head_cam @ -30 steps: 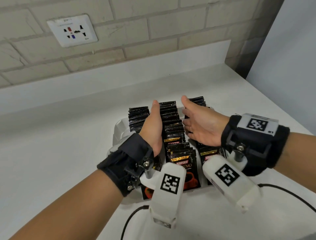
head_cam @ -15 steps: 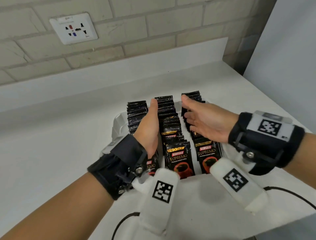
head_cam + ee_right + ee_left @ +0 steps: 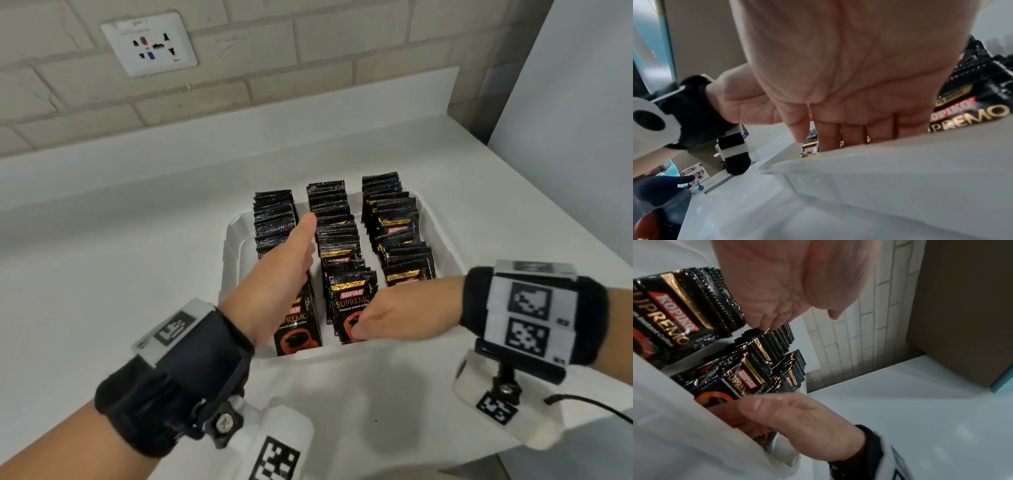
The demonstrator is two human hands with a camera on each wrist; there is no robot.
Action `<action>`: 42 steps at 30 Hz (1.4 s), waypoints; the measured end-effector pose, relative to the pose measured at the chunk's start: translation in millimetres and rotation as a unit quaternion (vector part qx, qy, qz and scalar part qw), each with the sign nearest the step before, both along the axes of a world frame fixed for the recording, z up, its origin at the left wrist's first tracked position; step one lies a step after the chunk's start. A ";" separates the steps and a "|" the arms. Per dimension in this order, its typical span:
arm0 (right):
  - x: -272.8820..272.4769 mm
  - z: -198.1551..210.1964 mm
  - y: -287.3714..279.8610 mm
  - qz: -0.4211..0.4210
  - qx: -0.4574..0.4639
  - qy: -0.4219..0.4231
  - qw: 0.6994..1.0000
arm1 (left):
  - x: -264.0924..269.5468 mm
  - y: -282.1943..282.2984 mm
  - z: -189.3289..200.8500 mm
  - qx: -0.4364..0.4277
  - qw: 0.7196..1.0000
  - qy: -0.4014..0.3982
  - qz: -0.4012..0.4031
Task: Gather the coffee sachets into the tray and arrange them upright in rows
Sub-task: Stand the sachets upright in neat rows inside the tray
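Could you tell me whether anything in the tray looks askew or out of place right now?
Nothing is spilled or damaged. The sachets stand in three rows in the white tray, but the rows are ragged: the middle and right ones sit at uneven heights and lean slightly, so the tops do not line up.

The front coffee sachet (image 3: 352, 310) of the middle row in the tray reads "KOPIKO" in white on a red band, "SUPREMO" in gold below it, and a small line "Premium Instant Coffee". The front sachet of the left row (image 3: 297, 325) shows "PREMO" and part of the small line; the rest is hidden. "KOPIKO SUPREMO" also reads in both wrist views. The wall socket (image 3: 149, 48) has a small label at its top, too blurred to read.
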State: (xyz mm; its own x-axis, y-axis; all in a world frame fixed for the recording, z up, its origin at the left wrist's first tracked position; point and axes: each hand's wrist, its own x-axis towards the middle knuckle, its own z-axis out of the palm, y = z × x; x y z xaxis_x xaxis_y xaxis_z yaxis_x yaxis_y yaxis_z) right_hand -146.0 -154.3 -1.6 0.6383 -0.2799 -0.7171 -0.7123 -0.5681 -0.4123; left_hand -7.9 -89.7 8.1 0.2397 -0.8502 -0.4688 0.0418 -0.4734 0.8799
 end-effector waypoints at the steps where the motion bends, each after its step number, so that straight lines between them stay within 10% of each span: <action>1: 2.6 -2.1 -0.2 0.001 -0.003 0.006 1.000 | 0.4 0.7 -0.2 -0.004 1.000 -0.009 -0.002; 15: 9.1 -12.6 -4.5 0.002 0.002 -0.046 0.999 | 0.1 3.5 -11.2 -0.005 0.968 -0.215 -0.130; 28: -8.0 0.2 -5.8 -0.060 0.056 -0.144 0.986 | -2.1 -2.2 -16.0 0.001 0.953 -0.241 -0.184; 36: -25.9 20.2 -29.6 -0.411 0.140 -0.350 0.830 | 0.8 -5.5 -14.3 -0.090 0.991 -0.101 0.023; 42: 1.8 11.3 -41.8 -0.521 0.253 -0.366 0.728 | -5.2 -36.3 -13.3 -0.092 0.990 0.064 0.081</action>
